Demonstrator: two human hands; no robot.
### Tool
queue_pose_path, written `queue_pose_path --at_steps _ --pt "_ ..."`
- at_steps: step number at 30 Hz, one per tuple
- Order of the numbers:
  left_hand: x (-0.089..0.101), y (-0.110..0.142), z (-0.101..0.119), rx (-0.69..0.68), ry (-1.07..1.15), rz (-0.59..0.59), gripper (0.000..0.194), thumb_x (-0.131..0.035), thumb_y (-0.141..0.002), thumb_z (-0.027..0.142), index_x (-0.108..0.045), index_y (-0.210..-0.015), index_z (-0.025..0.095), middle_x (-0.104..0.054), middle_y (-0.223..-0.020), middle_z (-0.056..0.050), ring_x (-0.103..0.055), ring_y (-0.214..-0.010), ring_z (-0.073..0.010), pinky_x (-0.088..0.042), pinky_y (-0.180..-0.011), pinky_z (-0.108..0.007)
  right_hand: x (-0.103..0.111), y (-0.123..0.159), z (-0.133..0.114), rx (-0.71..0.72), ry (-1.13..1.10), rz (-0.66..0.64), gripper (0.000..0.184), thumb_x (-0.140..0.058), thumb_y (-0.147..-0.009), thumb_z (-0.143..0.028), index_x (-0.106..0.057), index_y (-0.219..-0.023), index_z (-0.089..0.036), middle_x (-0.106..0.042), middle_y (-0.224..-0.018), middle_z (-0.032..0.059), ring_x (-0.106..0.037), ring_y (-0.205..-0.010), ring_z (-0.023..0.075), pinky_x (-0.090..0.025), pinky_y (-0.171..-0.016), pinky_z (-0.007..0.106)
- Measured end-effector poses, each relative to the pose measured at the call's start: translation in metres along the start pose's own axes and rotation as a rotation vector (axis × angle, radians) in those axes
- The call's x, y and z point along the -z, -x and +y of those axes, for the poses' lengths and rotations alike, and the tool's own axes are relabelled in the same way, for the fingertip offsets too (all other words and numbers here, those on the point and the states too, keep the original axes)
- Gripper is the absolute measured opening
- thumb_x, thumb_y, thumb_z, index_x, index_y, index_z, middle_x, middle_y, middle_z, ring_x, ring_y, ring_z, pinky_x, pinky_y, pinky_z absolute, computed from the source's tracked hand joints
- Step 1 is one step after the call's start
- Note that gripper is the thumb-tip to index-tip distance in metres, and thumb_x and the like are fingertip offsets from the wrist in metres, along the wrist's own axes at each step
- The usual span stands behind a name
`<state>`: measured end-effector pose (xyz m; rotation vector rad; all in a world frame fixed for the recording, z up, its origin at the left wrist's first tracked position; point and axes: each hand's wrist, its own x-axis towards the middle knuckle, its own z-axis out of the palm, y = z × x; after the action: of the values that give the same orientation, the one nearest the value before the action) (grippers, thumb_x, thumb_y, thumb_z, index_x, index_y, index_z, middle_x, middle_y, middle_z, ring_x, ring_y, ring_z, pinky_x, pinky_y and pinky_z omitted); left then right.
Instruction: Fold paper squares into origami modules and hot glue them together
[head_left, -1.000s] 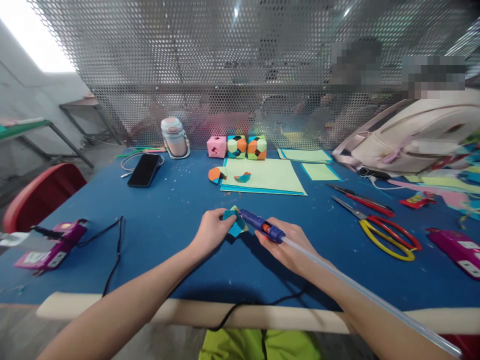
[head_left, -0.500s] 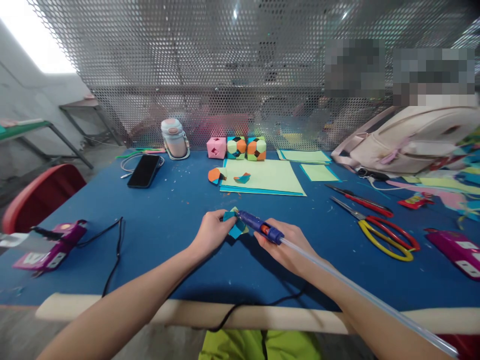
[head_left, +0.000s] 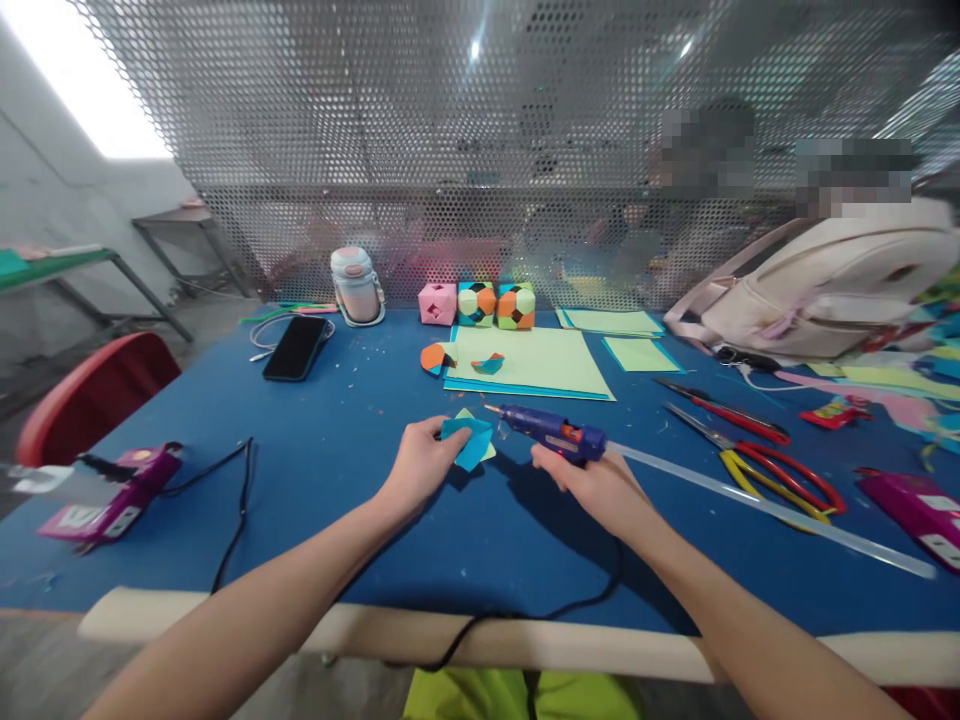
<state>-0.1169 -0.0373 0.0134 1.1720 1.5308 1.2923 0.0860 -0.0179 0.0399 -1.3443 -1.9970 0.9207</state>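
Between the thumb and fingers of my left hand (head_left: pixel 424 455) is a small folded blue and pale green paper piece (head_left: pixel 471 446), held just above the blue table (head_left: pixel 337 540). My right hand (head_left: pixel 596 485) is wrapped round a blue hot glue gun (head_left: pixel 555 430), its tip pointing left, a short gap from the paper. A long clear glue stick (head_left: pixel 757 505) sticks out of its back end. Beyond my hands, a blue and orange paper scrap (head_left: pixel 489 364) lies on stacked pale green sheets (head_left: pixel 551 360), with an orange paper piece (head_left: pixel 433 359) at their left edge.
Pink (head_left: pixel 437 304) and multicoloured paper cubes (head_left: pixel 516 305) stand at the back beside a bottle (head_left: pixel 355 287). A phone (head_left: pixel 298 348) lies left. Scissors (head_left: pixel 780 478), pliers-like red-handled tool (head_left: pixel 739 415) and a backpack (head_left: pixel 817 285) are right. The gun's black cord (head_left: pixel 540 612) crosses the table's front edge.
My right hand has drawn the glue gun right, away from the paper, and turned it more level. My left hand still pinches the paper, whose blue face now shows more.
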Motion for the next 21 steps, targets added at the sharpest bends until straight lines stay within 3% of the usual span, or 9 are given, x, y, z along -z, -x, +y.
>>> queue_pose_path --at_steps 3,7,14,17,21 --pt "0.0 0.001 0.001 -0.001 0.03 0.022 0.024 -0.065 -0.069 0.035 -0.067 -0.067 0.011 -0.061 -0.059 -0.002 -0.052 -0.053 -0.0118 -0.038 -0.05 -0.024 0.0 -0.011 0.01 -0.064 0.016 0.062 0.04 -0.048 -0.08 -0.053 -0.065 -0.069 -0.018 -0.068 -0.072 0.004 -0.062 -0.071 0.0211 -0.046 -0.065 0.03" --pt "-0.001 0.004 0.004 -0.005 0.08 0.017 0.025 -0.065 -0.069 0.037 -0.066 -0.069 0.012 -0.063 -0.064 -0.002 -0.053 -0.055 -0.0117 -0.04 -0.052 -0.024 -0.008 -0.028 0.029 0.017 0.04 0.115 0.036 -0.05 -0.08 -0.045 -0.068 -0.096 -0.019 -0.071 -0.091 0.0052 -0.063 -0.088 0.0254 -0.047 -0.078 0.036" --pt "-0.003 0.008 0.008 0.017 0.206 -0.036 0.03 -0.067 -0.068 0.039 -0.067 -0.077 0.01 -0.067 -0.071 -0.006 -0.058 -0.06 -0.0143 -0.045 -0.057 -0.026 -0.015 -0.033 0.039 0.032 0.061 0.15 0.033 -0.049 -0.081 -0.046 -0.067 -0.076 -0.018 -0.069 -0.076 0.005 -0.063 -0.077 0.0244 -0.047 -0.074 0.037" --pt "-0.002 0.007 0.007 0.015 0.116 -0.04 0.029 -0.06 -0.073 0.038 -0.065 -0.074 0.009 -0.065 -0.064 -0.007 -0.057 -0.056 -0.0142 -0.042 -0.052 -0.025 -0.012 -0.023 0.028 0.101 0.006 0.191 0.033 -0.048 -0.082 -0.046 -0.064 -0.075 -0.018 -0.068 -0.075 0.0037 -0.062 -0.075 0.0217 -0.047 -0.071 0.033" --pt "0.001 0.004 0.003 -0.018 -0.011 0.003 0.024 -0.059 -0.071 0.035 -0.063 -0.065 0.012 -0.061 -0.056 -0.003 -0.052 -0.051 -0.0128 -0.037 -0.047 -0.024 -0.01 -0.005 0.012 0.184 -0.004 0.116 0.032 -0.049 -0.082 -0.046 -0.06 -0.073 -0.018 -0.061 -0.065 0.0013 -0.056 -0.062 0.0166 -0.044 -0.057 0.027"
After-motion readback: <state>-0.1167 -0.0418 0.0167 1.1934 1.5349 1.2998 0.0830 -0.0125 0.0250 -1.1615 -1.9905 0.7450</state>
